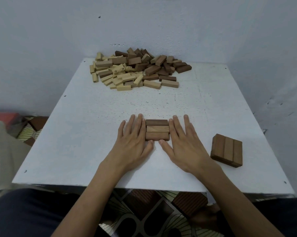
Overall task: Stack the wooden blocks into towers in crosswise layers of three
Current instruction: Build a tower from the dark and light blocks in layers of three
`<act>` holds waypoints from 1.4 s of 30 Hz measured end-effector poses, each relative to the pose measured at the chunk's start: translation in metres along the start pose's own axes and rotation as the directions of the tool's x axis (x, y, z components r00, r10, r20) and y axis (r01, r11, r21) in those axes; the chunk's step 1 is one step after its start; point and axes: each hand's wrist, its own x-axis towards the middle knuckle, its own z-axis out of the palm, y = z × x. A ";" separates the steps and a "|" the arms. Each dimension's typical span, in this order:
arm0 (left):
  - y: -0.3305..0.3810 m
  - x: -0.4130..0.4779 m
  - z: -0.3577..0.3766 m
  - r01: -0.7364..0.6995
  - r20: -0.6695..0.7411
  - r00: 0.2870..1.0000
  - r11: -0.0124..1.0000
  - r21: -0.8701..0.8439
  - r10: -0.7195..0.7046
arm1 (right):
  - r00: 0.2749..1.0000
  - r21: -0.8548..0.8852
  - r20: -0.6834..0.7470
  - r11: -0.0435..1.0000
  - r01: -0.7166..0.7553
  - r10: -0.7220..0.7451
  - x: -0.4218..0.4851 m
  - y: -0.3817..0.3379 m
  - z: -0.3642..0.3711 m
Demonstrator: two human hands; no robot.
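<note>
Three brown wooden blocks [157,130] are lying side by side as one flat layer near the middle of the white table [93,117], their long sides running left to right. The far block is the darkest and the middle one the palest.

The left hand [134,142] is lying flat on the table with its fingers straight, its index finger running along the left ends of the blocks. The right hand [183,144] is lying flat in the same way against the right ends. Neither hand is gripping anything. Both thumbs are reaching in toward the near edge of the layer, their tips close together and appearing to touch the nearest block.

To the right, well apart from the hands, a small stack [228,150] is sitting near the table's right edge. Its top layer of three brown blocks is pointing away from the person, and another layer is showing beneath it.

At the far edge of the table, a loose pile of blocks [137,69] is lying against the pale wall [144,23], with light blocks mostly to the left and dark ones to the right. Some of the light blocks are showing printed numbers.

Below the near edge of the table, a patterned floor [144,211] is showing between the person's forearms.
</note>
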 end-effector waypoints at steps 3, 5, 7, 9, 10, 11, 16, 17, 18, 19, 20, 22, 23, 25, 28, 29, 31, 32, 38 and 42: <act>0.003 -0.001 0.001 0.017 -0.003 1.000 1.000 0.009 -0.017 | 1.000 0.011 0.005 1.000 0.002 -0.002 0.000 -0.001 -0.001; 0.004 -0.002 0.002 0.021 -0.013 1.000 0.999 0.027 -0.020 | 1.000 0.016 0.019 1.000 -0.001 0.001 0.001 -0.001 0.000; 0.005 -0.002 0.003 0.020 -0.015 1.000 1.000 0.024 -0.019 | 1.000 0.014 0.017 1.000 -0.001 0.001 0.001 -0.002 0.000; 0.006 -0.002 0.004 0.019 -0.017 1.000 1.000 0.014 -0.019 | 1.000 0.020 0.018 1.000 -0.006 0.005 0.000 -0.002 0.000; 0.006 -0.002 0.004 0.018 -0.014 1.000 1.000 0.012 -0.018 | 1.000 0.031 0.022 0.999 -0.010 0.010 0.000 -0.003 0.000; 0.006 -0.002 0.003 0.018 -0.007 1.000 1.000 0.008 -0.018 | 1.000 0.038 0.027 0.999 -0.015 0.014 0.000 -0.004 -0.001; 0.007 -0.002 -0.001 0.036 0.044 0.998 0.998 -0.044 -0.034 | 0.998 0.020 0.056 0.999 -0.031 0.030 0.001 -0.006 -0.002; 0.007 -0.002 -0.002 0.040 0.053 0.998 0.998 -0.044 -0.037 | 0.998 0.018 0.060 0.999 -0.032 0.031 0.001 -0.006 -0.002; 0.006 -0.002 -0.002 0.042 0.062 0.997 0.998 -0.039 -0.039 | 0.998 0.018 0.063 0.999 -0.032 0.031 0.001 -0.006 -0.001; 0.006 -0.002 -0.003 0.042 0.073 0.997 0.999 -0.033 -0.040 | 0.998 0.021 0.063 0.999 -0.031 0.030 0.001 -0.006 -0.001; 0.006 -0.002 -0.003 0.041 0.081 0.996 0.999 -0.027 -0.039 | 0.998 0.026 0.063 0.999 -0.032 0.030 0.001 -0.007 -0.002; 0.005 -0.002 -0.004 0.042 0.092 0.995 0.999 -0.025 -0.040 | 0.997 0.027 0.071 0.999 -0.032 0.030 0.001 -0.007 -0.002; 0.005 -0.002 -0.004 0.042 0.098 0.994 0.999 -0.028 -0.039 | 0.997 0.025 0.075 0.999 -0.031 0.029 0.001 -0.006 -0.003; 0.003 -0.001 -0.005 0.036 0.113 0.993 0.999 -0.024 -0.033 | 0.997 0.029 0.076 0.999 -0.029 0.027 0.000 -0.006 -0.004; -0.002 -0.002 -0.009 0.058 0.147 0.988 0.997 -0.044 -0.051 | 0.997 0.075 0.068 0.997 -0.032 0.027 -0.002 -0.006 -0.009; -0.003 -0.002 -0.011 0.077 0.157 0.985 0.995 -0.061 -0.067 | 0.998 0.106 0.058 0.994 -0.029 0.022 -0.002 -0.006 -0.012; -0.008 -0.001 -0.014 0.090 0.158 0.985 0.992 -0.092 -0.075 | 0.999 0.190 0.049 0.982 -0.013 0.003 -0.002 -0.004 -0.016; -0.011 0.000 -0.015 0.078 0.144 0.988 0.992 -0.100 -0.063 | 0.999 0.234 0.049 0.972 0.000 -0.012 -0.001 -0.002 -0.018; -0.025 0.011 -0.024 -0.044 0.058 0.996 0.920 -0.390 0.073 | 0.992 0.385 0.086 0.921 0.055 -0.095 0.006 0.009 -0.036; -0.032 0.017 -0.025 -0.077 0.029 0.994 0.880 -0.469 0.102 | 0.987 0.401 0.117 0.915 0.053 -0.108 0.008 0.010 -0.043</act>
